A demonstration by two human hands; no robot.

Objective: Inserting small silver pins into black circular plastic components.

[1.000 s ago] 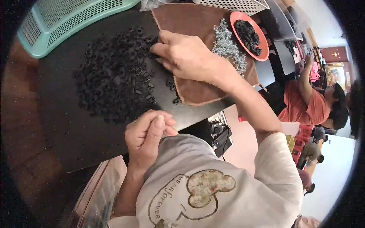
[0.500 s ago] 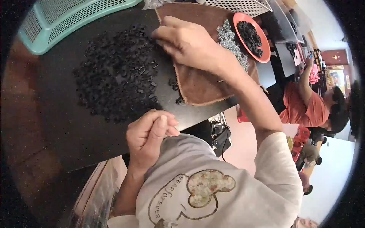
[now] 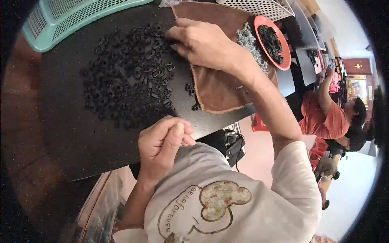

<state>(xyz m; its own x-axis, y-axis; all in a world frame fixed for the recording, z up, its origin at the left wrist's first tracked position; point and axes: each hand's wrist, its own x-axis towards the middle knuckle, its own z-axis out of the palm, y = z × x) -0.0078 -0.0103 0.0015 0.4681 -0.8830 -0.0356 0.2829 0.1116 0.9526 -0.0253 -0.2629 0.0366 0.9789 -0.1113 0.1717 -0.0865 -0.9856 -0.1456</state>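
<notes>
A wide heap of small black parts (image 3: 125,79) covers the middle of the dark table (image 3: 60,133). At the heap's far right edge, my right hand (image 3: 206,42) is bent down over a brown cloth (image 3: 221,91), its fingertips drawn in at the black parts. What sits between those fingertips is too small and dark to make out. My left hand (image 3: 164,139) is closed at the table's near edge, thumb pressed on curled fingers, and whatever it holds is hidden. Small shiny metal pieces (image 3: 249,44) lie on the cloth beyond my right forearm.
An orange-red dish (image 3: 287,52) of black pieces stands at the cloth's right. A green perforated basket (image 3: 40,45) is at the far left and a white perforated basket (image 3: 263,10) at the back. Some black parts lie by the cloth's left edge. A person in red (image 3: 324,113) is at right.
The view has shifted slightly, moving the table things a little to the right in the picture. My right hand remains at the heap's edge with its fingers slightly more drawn in; my left stays closed.
</notes>
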